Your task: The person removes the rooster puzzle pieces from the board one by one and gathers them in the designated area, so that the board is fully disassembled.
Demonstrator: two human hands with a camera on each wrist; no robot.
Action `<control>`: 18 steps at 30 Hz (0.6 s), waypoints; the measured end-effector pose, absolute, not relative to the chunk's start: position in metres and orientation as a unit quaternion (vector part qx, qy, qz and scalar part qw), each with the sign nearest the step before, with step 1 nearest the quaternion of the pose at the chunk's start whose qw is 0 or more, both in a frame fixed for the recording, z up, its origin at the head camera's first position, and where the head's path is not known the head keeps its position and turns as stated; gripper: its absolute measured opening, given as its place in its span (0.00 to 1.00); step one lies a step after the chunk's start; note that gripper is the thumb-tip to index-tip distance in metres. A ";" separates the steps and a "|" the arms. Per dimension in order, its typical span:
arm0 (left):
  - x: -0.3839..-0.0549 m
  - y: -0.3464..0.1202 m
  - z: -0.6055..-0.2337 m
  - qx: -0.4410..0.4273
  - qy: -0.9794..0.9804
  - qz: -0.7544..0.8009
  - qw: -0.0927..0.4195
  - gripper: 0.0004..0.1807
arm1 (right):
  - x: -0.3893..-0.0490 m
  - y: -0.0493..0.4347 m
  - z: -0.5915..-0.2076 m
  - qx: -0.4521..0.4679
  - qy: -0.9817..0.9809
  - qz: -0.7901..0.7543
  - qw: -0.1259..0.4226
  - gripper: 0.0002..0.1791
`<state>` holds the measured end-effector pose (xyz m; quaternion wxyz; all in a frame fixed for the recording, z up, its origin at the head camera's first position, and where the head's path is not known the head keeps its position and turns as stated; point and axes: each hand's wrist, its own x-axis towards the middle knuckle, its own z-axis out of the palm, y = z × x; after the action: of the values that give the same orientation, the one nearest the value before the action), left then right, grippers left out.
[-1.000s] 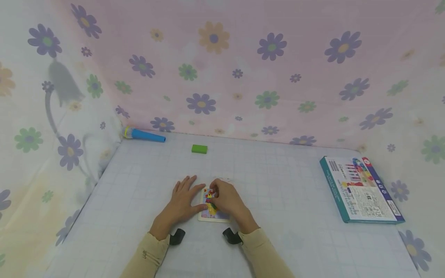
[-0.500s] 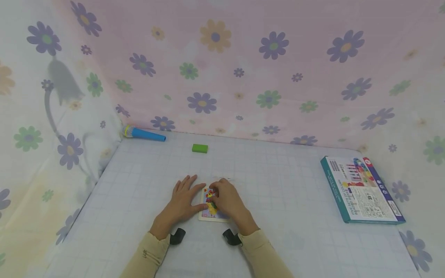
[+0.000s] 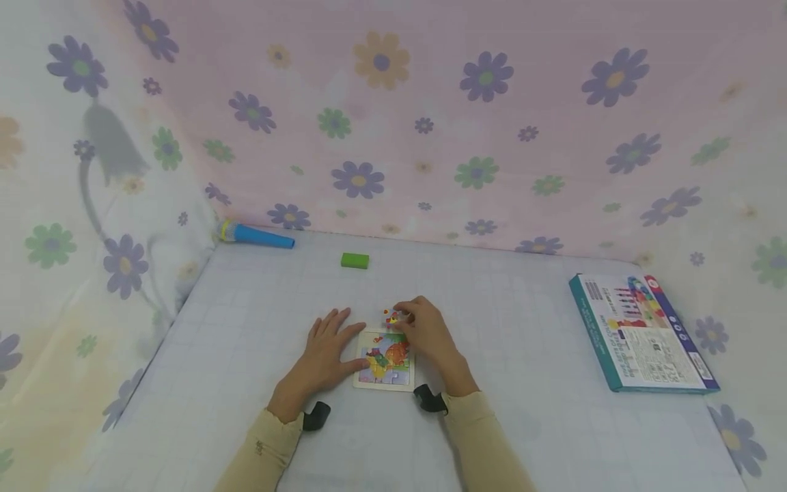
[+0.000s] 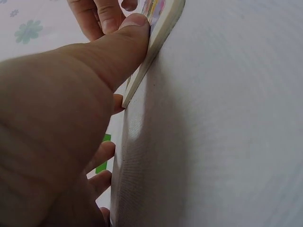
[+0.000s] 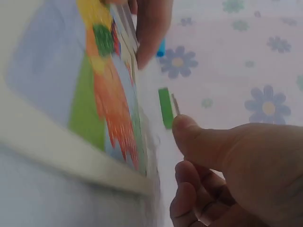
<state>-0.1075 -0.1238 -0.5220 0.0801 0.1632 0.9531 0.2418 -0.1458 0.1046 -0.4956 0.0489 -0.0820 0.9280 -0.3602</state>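
Observation:
A small jigsaw puzzle (image 3: 384,388) with a pale frame and a colourful cartoon picture lies flat on the table. At its left edge my left hand (image 3: 322,359) rests with fingers spread, the thumb (image 4: 135,35) pressing on the puzzle's border. My right hand (image 3: 428,333) pinches a puzzle piece (image 3: 391,318) with red and yellow spots between thumb and fingers, just beyond the frame's far edge. In the right wrist view that piece (image 5: 175,104) shows only as a thin edge by the thumb tip. A gap in the picture shows near the puzzle's upper left.
Behind the puzzle lies a green block (image 3: 354,260). A blue toy microphone (image 3: 261,237) sits at the far left by the floral cloth backdrop (image 3: 406,157). On the right is a flat printed box (image 3: 642,335). White cloth (image 3: 510,342) covers the table.
My right hand has moved off the puzzle's upper left, away and to the right, taking the spotted piece out of the frame. The left hand has stayed in place.

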 end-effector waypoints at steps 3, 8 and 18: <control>-0.109 -0.122 -0.521 0.163 0.954 0.239 0.084 0.40 | -0.159 0.115 -0.497 -0.075 0.930 -0.359 0.034 0.17; -0.109 -0.119 -0.521 0.158 0.955 0.238 0.085 0.40 | -0.184 0.128 -0.498 -0.063 0.931 -0.360 0.023 0.17; -0.107 -0.122 -0.520 0.160 0.953 0.242 0.083 0.40 | -0.208 0.135 -0.511 -0.054 0.932 -0.355 0.042 0.18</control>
<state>-0.1074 -0.1223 -0.5197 0.0826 0.1603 0.9534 0.2420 -0.2079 0.1351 -0.5105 0.0416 -0.0541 0.9322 -0.3554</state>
